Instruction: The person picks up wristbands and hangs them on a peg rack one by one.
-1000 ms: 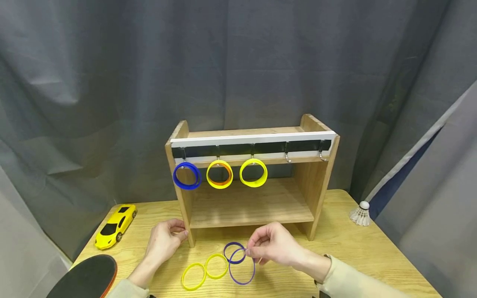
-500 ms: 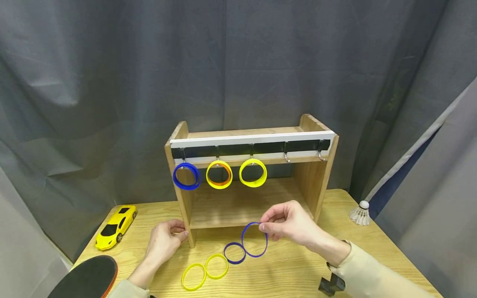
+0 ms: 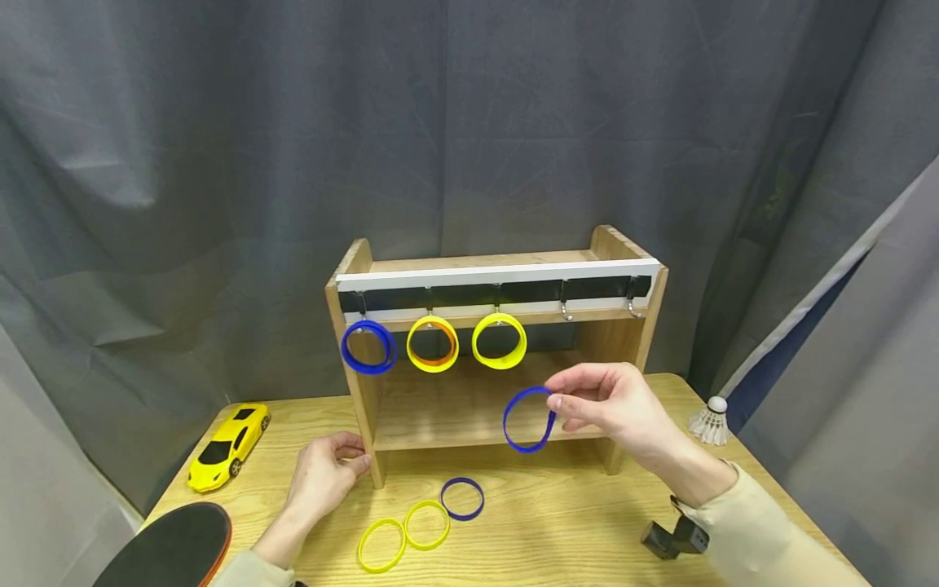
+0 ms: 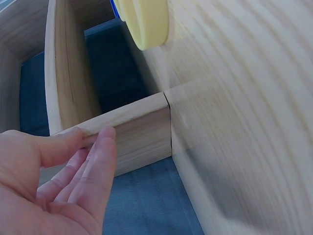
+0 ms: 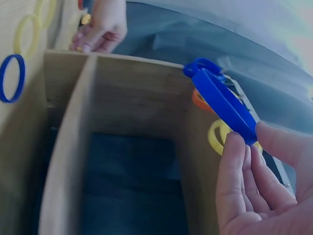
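Note:
My right hand (image 3: 612, 408) pinches a blue wristband (image 3: 506, 420) at its right edge, holding it upright in front of the shelf opening. In the right wrist view the thumb and fingers grip the blue wristband (image 5: 222, 103) at its lower end. Low on its left side panel, the wooden shelf (image 3: 364, 408) is held by my left hand (image 3: 323, 477); the left wrist view has thumb and fingers on either side of the panel edge (image 4: 142, 110). From the rack's hooks hang blue wristbands (image 3: 346, 356), a yellow one with an orange one (image 3: 449, 359), and a yellow one (image 3: 506, 360).
Two bare hooks (image 3: 566, 310) are at the rack's right. On the table (image 3: 557, 538) lie a dark blue wristband (image 3: 462, 518) and two yellow wristbands (image 3: 383, 568). A yellow toy car (image 3: 227, 448), a black paddle-like disc (image 3: 165, 546) and a shuttlecock (image 3: 710, 422) stand around.
My right hand has lifted the blue wristband off the table area, up and to the right, away from the dark blue one. The left hand keeps its place on the shelf.

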Motion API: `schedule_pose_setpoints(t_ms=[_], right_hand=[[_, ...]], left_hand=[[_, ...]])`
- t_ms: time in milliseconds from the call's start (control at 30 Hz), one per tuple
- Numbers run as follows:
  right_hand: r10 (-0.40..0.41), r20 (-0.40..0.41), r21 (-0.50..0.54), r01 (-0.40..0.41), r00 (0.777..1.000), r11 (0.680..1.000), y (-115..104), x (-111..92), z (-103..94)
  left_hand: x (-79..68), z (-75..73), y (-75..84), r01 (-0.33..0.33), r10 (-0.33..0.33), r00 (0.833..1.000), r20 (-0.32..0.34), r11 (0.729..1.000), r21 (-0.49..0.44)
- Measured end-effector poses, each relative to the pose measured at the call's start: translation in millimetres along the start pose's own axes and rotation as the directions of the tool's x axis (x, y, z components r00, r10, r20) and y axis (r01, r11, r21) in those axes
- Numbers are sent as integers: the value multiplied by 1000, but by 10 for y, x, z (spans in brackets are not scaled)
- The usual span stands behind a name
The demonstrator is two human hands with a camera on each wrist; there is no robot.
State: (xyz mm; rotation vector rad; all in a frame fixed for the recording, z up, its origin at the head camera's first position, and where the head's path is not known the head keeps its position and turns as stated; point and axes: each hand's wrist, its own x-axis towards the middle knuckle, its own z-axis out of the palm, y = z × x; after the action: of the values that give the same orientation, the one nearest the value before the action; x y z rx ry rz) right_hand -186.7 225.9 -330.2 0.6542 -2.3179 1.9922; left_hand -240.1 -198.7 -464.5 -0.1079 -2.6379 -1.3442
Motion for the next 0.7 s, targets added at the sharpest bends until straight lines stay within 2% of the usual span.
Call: schedule_pose_setpoints(t_ms=[200, 367, 700], right_hand=[[-66, -69, 44, 69, 995, 997, -68, -14, -95], [-123, -131, 132, 140, 984, 981, -93, -9, -146], [-87, -273, 372, 188, 958, 909, -99, 22, -170]], left_hand=[[-1, -2, 6, 1, -1, 1000, 2, 1000, -9], [-2, -1, 6, 6, -6, 1000, -2, 1000, 0], [-7, 3, 1, -5, 5, 1000, -5, 1000, 5]])
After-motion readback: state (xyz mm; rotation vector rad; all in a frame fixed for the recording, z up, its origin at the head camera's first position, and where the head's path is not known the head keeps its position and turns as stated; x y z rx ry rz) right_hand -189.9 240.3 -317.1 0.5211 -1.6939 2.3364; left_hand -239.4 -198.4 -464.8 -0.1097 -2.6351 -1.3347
